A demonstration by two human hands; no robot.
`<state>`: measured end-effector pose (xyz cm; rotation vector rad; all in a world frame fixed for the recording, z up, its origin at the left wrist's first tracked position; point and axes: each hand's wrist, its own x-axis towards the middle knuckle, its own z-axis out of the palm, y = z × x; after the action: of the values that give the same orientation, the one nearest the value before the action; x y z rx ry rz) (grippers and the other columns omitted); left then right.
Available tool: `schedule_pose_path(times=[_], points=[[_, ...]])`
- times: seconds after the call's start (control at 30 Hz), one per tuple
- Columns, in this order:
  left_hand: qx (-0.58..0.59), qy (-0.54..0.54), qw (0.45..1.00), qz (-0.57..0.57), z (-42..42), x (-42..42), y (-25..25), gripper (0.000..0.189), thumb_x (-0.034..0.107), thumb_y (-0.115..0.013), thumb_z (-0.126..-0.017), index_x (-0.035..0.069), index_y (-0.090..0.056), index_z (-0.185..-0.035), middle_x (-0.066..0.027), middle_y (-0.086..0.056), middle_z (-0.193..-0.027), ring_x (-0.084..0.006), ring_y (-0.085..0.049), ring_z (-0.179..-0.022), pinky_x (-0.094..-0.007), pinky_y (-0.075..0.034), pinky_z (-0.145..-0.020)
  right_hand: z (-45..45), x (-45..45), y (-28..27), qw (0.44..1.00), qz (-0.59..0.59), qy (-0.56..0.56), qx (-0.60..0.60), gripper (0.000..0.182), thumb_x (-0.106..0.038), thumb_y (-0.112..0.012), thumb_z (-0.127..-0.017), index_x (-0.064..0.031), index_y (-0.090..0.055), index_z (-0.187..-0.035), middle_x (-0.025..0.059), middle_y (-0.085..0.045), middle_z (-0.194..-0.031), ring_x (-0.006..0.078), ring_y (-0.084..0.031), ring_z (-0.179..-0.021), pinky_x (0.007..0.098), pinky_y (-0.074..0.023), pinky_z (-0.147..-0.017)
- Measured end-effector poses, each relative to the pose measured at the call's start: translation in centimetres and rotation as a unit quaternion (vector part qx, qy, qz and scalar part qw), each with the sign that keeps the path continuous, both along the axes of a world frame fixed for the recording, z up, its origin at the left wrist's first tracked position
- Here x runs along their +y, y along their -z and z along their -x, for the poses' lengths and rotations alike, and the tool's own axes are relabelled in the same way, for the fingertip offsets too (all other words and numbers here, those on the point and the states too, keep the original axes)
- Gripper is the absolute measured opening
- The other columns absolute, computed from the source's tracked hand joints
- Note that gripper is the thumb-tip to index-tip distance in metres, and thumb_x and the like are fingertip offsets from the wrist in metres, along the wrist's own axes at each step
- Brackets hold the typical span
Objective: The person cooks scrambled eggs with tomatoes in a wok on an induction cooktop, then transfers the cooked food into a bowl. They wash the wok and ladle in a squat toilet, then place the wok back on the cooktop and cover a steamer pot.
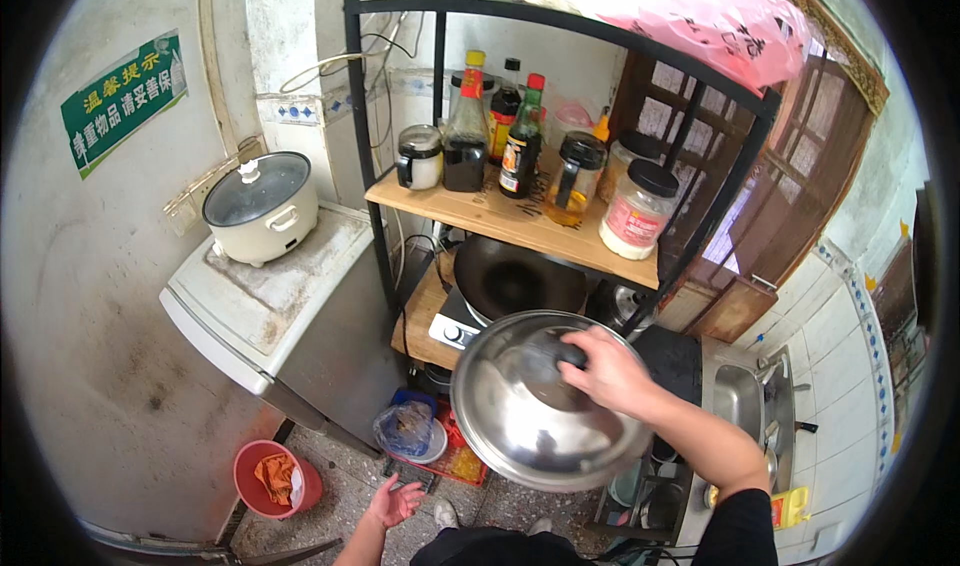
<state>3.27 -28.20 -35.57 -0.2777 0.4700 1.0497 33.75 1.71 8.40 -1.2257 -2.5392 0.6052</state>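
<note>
My right hand (606, 371) grips the black knob of a large domed metal lid (525, 431), which hangs tilted in the air in front of the shelf. Behind its upper edge, a dark wok (517, 273) sits on an induction cooker (451, 331) on the lower wooden shelf board. The lid covers part of both the cooker and that board. Low in front of me, my left hand (396, 501) holds nothing, its fingers spread above the tiled floor.
A black-framed shelf (480, 206) carries several sauce bottles and seasoning jars. To the left, an electric pot (262, 213) stands on a small refrigerator (330, 273). A red bin (244, 467) and a red basket (474, 482) are on the floor. A metal sink (739, 390) lies right.
</note>
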Motion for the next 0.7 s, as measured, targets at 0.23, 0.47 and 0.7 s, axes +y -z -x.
schedule_pose_path(times=[0.23,0.47,0.7], points=[[-0.001,-0.099,0.993,0.057,2.5,-7.8,1.2,0.07,0.06,-0.045,-0.094,-0.002,-0.058,-0.125,-0.0216,-0.069,-0.109,-0.0328,-0.068,-0.08,-0.0401,-0.056,-0.065,12.6,14.0,11.2,0.979,-0.182,0.09,0.012,0.041,-0.018,-0.064,-0.087,0.0024,-0.057,-0.122,0.0306,-0.055,-0.11,0.0463,-0.056,-0.104,0.0512,-0.0479,-0.089],[0.106,-0.162,0.965,0.177,1.0,-11.7,-2.6,0.038,0.05,-0.052,-0.093,0.012,-0.057,-0.094,-0.0066,-0.058,-0.074,-0.0245,-0.057,-0.066,-0.0357,-0.048,-0.054,12.6,27.9,19.5,0.964,-0.172,0.203,0.03,0.048,-0.033,-0.038,-0.101,-0.002,-0.048,-0.136,0.0237,-0.047,-0.142,0.0405,-0.043,-0.132,0.0477,-0.0412,-0.105],[0.029,-0.165,0.978,0.124,3.8,-11.4,-0.9,0.034,0.044,-0.05,-0.096,0.011,-0.059,-0.098,-0.0069,-0.061,-0.077,-0.0234,-0.06,-0.069,-0.0364,-0.05,-0.054,14.4,28.5,19.2,0.965,0.007,0.262,0.011,0.054,-0.04,-0.033,-0.104,-0.0087,-0.037,-0.148,0.0156,-0.035,-0.155,0.0305,-0.033,-0.142,0.0415,-0.0309,-0.114]])
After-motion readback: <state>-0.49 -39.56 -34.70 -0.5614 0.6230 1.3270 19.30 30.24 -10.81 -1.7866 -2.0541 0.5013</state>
